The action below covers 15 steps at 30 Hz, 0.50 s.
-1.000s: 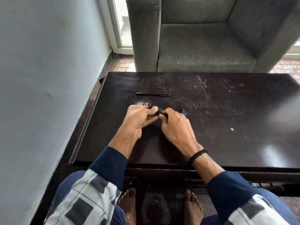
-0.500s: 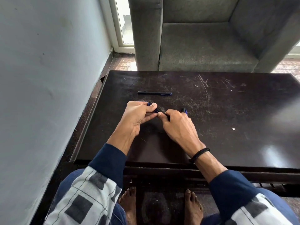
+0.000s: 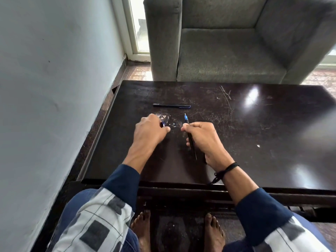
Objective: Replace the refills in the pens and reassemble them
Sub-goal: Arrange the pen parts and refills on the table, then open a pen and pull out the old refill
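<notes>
My right hand point(image 3: 201, 139) grips a dark pen body point(image 3: 190, 139) pointing away from me, with its blue tip and refill point point(image 3: 185, 118) sticking out past my fingers. My left hand point(image 3: 149, 130) is closed on a small blue pen piece point(image 3: 163, 124), most of it hidden by my fingers. The two hands are a short gap apart above the dark table point(image 3: 254, 133). A second, whole pen point(image 3: 171, 106) lies flat on the table just beyond my hands.
A grey armchair point(image 3: 227, 51) stands right behind the table's far edge. A pale wall point(image 3: 54, 88) runs along the left. Some clear wrapping point(image 3: 163, 117) lies by my left hand. My bare feet point(image 3: 178, 231) are under the table.
My hands, which held one pen together, have drawn apart. The right hand has turned the pen body so its tip points away; the left hand has kept a small blue piece.
</notes>
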Motion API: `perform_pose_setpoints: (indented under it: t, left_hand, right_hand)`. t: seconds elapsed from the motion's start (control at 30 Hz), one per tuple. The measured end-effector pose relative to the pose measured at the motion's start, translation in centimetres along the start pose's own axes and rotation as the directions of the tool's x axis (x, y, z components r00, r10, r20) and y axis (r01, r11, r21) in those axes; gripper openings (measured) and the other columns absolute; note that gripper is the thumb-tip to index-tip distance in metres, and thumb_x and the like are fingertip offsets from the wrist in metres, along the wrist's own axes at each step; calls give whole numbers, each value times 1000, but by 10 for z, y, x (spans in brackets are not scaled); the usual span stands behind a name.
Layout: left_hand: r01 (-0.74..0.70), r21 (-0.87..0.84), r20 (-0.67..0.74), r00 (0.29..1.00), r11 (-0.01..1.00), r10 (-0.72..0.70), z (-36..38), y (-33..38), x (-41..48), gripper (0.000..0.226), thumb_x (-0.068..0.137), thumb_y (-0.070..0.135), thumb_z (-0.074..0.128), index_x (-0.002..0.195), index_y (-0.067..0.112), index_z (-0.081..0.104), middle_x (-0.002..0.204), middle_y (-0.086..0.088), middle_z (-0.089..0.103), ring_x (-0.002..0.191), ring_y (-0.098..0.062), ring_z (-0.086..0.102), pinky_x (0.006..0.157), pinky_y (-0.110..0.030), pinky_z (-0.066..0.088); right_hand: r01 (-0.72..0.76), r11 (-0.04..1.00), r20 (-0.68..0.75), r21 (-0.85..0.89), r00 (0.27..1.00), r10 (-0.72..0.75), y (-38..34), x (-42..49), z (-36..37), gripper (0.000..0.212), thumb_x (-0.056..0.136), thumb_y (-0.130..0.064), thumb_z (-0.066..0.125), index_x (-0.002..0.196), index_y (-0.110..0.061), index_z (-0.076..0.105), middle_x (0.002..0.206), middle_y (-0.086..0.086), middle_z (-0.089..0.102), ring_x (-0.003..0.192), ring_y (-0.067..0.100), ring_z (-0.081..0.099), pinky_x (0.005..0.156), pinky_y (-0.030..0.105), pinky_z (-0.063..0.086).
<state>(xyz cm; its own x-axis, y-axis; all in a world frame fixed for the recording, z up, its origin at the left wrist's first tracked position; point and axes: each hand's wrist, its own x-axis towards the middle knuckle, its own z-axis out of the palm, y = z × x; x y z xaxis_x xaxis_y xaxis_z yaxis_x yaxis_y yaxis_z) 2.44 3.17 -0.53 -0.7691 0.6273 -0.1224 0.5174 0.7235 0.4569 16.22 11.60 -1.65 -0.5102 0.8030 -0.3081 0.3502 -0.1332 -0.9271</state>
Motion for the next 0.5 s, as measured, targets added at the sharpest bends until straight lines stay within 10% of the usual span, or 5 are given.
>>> perform_pose_setpoints:
  t: [0.1, 0.5]
  left_hand:
    - [-66, 93, 18, 998, 993, 64, 12, 2, -4, 40, 88, 43, 72, 116, 14, 68, 118, -14, 69, 113, -35, 63, 92, -37, 47]
    - [-151, 139, -69, 984, 979, 162, 14, 10, -17, 37, 97, 48, 59, 107, 14, 69, 112, -12, 70, 103, -35, 66, 79, -37, 46]
  right_hand:
    - [-6, 997, -23, 82, 1000, 8, -1, 2, -3, 21, 89, -30, 72, 78, -14, 80, 69, -8, 70, 78, 14, 64, 82, 40, 54]
    - [-25, 988, -42, 153, 999, 32, -3, 1, -6, 23, 94, -23, 70, 89, -2, 76, 56, -5, 56, 50, 7, 47, 50, 23, 40]
